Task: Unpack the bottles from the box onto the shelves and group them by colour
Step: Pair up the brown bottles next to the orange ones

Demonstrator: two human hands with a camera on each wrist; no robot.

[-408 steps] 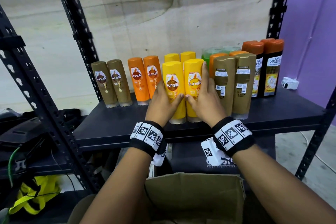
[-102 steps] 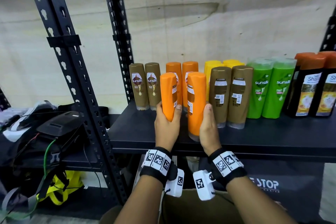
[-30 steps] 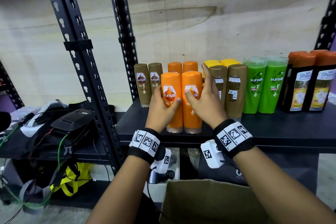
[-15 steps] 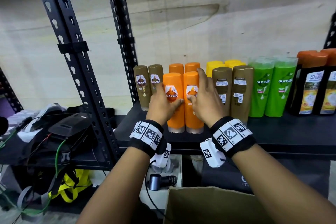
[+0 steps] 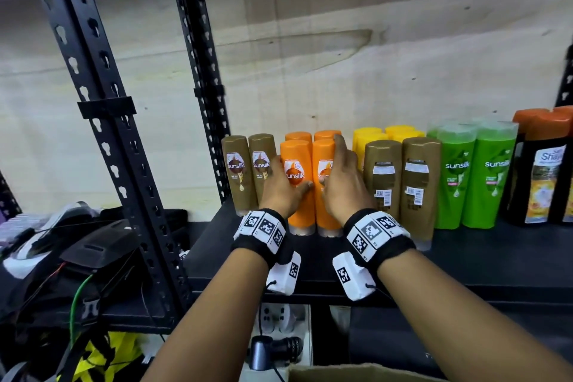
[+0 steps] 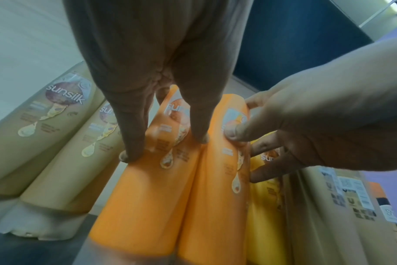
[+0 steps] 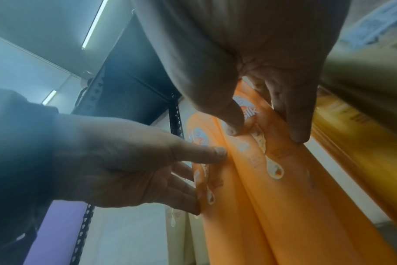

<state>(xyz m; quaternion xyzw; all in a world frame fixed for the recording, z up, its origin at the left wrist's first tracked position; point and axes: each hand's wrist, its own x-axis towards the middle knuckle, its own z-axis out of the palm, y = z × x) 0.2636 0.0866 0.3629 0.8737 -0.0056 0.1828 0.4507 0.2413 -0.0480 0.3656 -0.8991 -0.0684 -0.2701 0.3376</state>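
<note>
Orange plastic under my fingertips [image 6: 200,138]: left hand [image 5: 283,192] has thumb and fingers curled round the front-left orange bottle [image 5: 296,186], right hand [image 5: 341,186] wraps the front-right orange bottle [image 5: 324,183], thumb on the label, fingers down its far side. Both grip, neither is lifted; both bottles stand upright on the black shelf [image 5: 496,257], touching each other, just in front of two more orange bottles [image 5: 313,136].

Outward: two brown bottles [image 5: 248,170] stand just left of the orange group, labels forward. On the right, two more brown bottles [image 5: 400,189] stand back-label forward in front of the yellow bottles [image 5: 387,133]. Then green bottles [image 5: 474,174], then dark bottles with orange caps [image 5: 542,170] at the frame edge.

Progress, my judgement: orange, yellow and green look grouped. Brown is split in two pairs, so that wants merging. The cardboard box [image 5: 356,374] shows only its top edge; I cannot tell if anything is left inside.

Room: tight on both sides of the orange pair, since my left fingers sit against the brown pair and my right fingers between orange and yellow. Bare shelf lies in front of the rows up to the front edge. The upright post [image 5: 201,87] closes off the left behind the brown pair, so little slack there.
</note>
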